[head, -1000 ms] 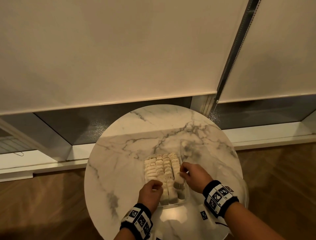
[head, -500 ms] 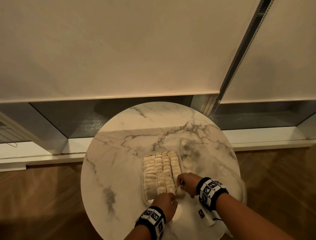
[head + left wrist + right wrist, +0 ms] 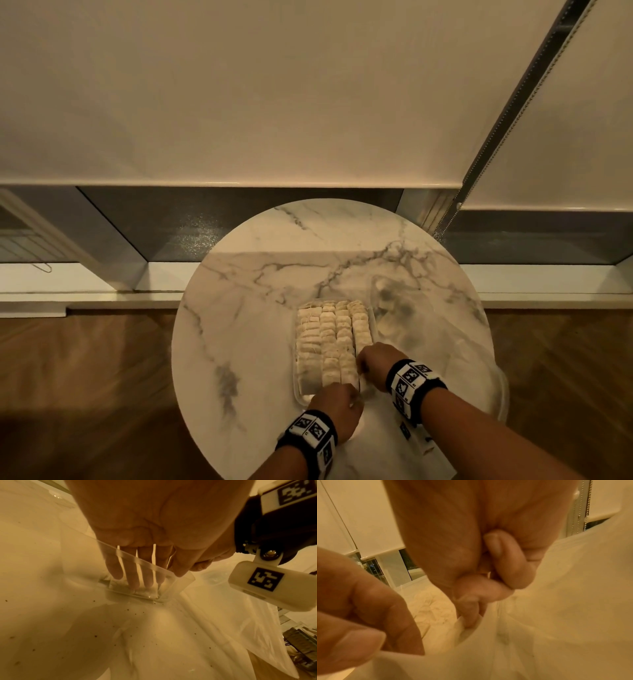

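The clear tray of tea bags stands on the near part of the marble table. The left hand puts nearly straight, slightly spread fingers into the tray's near end, on the bags. The right hand is curled at the right row; if it pinches a bag, I cannot tell. It is better to press gently and move one bag slowly, so the neighbours stay in line.

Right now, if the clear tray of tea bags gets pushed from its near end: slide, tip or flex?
Probably slides: the clear tray sits flat on the polished marble table. Its thin see-through wall likely flexes under the fingers of the left hand. The packed tea bags look light; the tray is low and wide, so tipping seems unlikely.
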Demonstrator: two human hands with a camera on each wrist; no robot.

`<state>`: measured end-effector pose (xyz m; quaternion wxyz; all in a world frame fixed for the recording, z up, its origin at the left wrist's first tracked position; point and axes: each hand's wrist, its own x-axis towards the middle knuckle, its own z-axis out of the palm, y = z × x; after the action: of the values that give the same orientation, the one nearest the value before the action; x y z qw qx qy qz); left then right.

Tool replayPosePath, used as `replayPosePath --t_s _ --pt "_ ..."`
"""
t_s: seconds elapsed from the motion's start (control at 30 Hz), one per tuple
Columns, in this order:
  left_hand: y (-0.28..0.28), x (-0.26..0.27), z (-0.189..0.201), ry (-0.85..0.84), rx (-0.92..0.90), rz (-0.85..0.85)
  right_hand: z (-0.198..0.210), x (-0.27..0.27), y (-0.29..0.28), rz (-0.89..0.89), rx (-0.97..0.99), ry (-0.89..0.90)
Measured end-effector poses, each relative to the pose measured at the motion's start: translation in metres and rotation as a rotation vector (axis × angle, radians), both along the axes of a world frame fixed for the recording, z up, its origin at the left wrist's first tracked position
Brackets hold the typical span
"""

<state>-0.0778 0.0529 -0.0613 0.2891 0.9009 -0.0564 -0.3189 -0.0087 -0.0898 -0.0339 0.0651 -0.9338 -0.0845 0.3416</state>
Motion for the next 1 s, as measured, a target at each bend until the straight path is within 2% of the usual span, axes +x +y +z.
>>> replayPosePath --t_s 0.27,0.37,0.63,0.8,1.0 --pt "-0.019 -0.003 -0.002 -0.066 0.01 -0.09 0.002 -0.005 -0.008 -0.018 0.031 -0.066" --pt "-0.022 -0.001 -0.003 -0.034 0.055 -0.135 0.005 -0.008 -0.013 -0.092 0.09 -0.114" --pt "-0.03 -0.001 -0.006 -0.073 0.161 -0.219 0.027 -0.021 -0.04 -0.482 0.402 -0.295" --pt "-0.036 -0.001 -0.007 -0.178 0.187 -0.233 0.04 -0.032 -0.05 -0.585 0.576 -0.293" --pt "-0.044 -0.008 -0.01 -0.178 0.239 -0.262 0.056 -0.045 -0.056 -0.67 0.748 -0.223"
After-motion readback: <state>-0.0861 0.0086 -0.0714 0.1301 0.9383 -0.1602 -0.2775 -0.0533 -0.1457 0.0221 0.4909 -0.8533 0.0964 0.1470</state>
